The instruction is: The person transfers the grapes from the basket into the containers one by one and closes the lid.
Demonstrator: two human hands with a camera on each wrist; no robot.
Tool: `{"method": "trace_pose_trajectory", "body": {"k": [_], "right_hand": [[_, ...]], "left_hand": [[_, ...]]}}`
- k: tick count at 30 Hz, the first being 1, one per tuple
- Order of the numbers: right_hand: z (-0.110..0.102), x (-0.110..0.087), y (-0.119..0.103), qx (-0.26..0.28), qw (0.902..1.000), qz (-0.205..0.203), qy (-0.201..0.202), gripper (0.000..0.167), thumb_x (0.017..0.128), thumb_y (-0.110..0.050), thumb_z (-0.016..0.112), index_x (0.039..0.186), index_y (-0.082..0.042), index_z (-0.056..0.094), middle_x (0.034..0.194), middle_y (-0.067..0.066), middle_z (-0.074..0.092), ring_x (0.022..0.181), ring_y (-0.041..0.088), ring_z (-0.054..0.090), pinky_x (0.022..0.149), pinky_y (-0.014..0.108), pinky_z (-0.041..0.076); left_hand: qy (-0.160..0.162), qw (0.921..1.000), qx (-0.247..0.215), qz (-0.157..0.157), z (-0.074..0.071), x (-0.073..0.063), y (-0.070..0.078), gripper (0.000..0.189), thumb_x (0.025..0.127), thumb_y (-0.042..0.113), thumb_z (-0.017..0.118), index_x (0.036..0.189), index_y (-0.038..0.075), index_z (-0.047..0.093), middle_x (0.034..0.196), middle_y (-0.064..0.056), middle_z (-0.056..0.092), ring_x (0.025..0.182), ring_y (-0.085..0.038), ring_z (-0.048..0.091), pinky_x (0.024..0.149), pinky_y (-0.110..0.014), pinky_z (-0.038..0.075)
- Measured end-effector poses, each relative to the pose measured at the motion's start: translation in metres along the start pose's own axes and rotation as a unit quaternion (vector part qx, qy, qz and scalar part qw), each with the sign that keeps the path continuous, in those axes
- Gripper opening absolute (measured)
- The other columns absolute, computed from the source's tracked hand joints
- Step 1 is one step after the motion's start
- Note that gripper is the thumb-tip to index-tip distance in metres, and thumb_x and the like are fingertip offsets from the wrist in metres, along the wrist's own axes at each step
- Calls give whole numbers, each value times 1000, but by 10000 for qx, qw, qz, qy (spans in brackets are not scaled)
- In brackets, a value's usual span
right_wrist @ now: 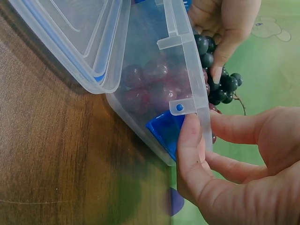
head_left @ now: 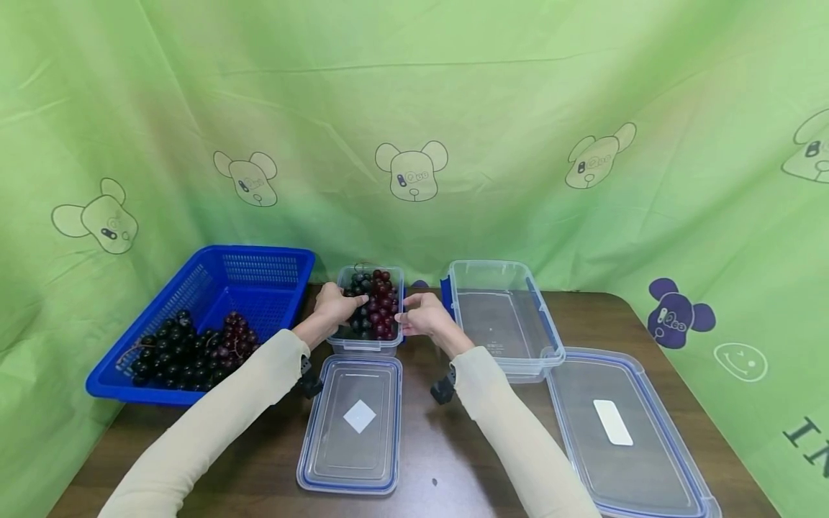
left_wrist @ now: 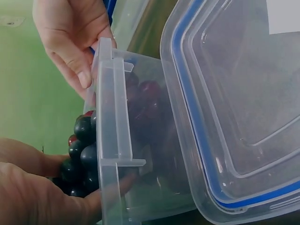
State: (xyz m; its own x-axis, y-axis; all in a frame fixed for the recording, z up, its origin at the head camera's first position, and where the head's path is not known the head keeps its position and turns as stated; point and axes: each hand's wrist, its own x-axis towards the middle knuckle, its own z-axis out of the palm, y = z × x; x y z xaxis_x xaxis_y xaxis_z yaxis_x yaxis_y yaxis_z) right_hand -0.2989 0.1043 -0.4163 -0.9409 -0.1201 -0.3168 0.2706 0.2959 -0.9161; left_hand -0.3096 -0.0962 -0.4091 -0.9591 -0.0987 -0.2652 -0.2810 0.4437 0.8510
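Observation:
A small clear plastic box (head_left: 365,346) holds black grapes (left_wrist: 84,157) on its left and dark red grapes (head_left: 383,302) on its right, heaped up to the rim. My left hand (head_left: 334,306) reaches into the left side and holds the black bunch, thumb on top. Through the wall, a fingertip shows inside the box in the left wrist view. My right hand (head_left: 424,316) pinches the right rim beside a blue latch (right_wrist: 166,129), its fingers on both sides of the wall. Right in front of the box lies its blue-edged lid (head_left: 350,453).
A blue basket (head_left: 216,252) with black and dark red grapes (head_left: 181,352) stands at the left. To the right is a larger clear box (head_left: 505,324) without grapes, with its big lid (head_left: 637,460) nearer me. Green printed cloth (head_left: 414,86) hangs behind the wooden table (head_left: 447,439).

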Motion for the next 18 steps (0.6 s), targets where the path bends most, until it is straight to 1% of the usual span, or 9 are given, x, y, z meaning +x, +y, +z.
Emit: {"method": "trace_pose_trajectory", "body": {"k": [4,9,11,15,17,18], "right_hand": [[0,-1,0,-26,10000,-4,12,51,95,7,68,143,10,51,112,26,72,70,16,68,85,36,66],[0,-1,0,-46,10000,-17,6,51,95,6,68,143,10,51,114,27,71,72,17,68,84,35,66],[0,-1,0,-25,10000,-27,7,51,95,6,68,144,10,51,114,27,71,71,17,69,83,35,66],[0,0,1,11,10000,-34,37,52,95,7,69,143,10,51,112,26,71,69,17,69,81,33,66],[0,0,1,2,10000,-36,43,51,95,7,69,143,10,52,110,25,72,70,16,68,80,33,66],[1,0,1,-1,10000,-33,43,51,95,7,69,143,10,52,110,25,72,70,16,68,81,33,66]], "left_hand": [[20,9997,244,83,3,-1,2,53,101,24,71,142,-6,53,136,-25,60,113,-39,70,80,-40,66],[59,9975,690,151,4,-2,5,43,102,26,70,130,-4,61,117,-21,64,96,-33,72,80,-42,65],[50,9957,908,156,4,-3,6,41,102,28,70,127,-4,62,115,-21,65,88,-30,71,79,-42,64],[-31,9912,1310,164,2,-4,6,45,102,30,70,131,-3,61,120,-21,66,79,-27,69,70,-40,62],[-85,9886,1487,203,1,-6,6,43,102,30,70,128,-3,62,114,-19,67,76,-26,69,67,-39,62],[-119,9872,1573,248,0,-6,7,39,102,30,69,124,-2,63,106,-18,68,75,-26,69,66,-39,61]]}}
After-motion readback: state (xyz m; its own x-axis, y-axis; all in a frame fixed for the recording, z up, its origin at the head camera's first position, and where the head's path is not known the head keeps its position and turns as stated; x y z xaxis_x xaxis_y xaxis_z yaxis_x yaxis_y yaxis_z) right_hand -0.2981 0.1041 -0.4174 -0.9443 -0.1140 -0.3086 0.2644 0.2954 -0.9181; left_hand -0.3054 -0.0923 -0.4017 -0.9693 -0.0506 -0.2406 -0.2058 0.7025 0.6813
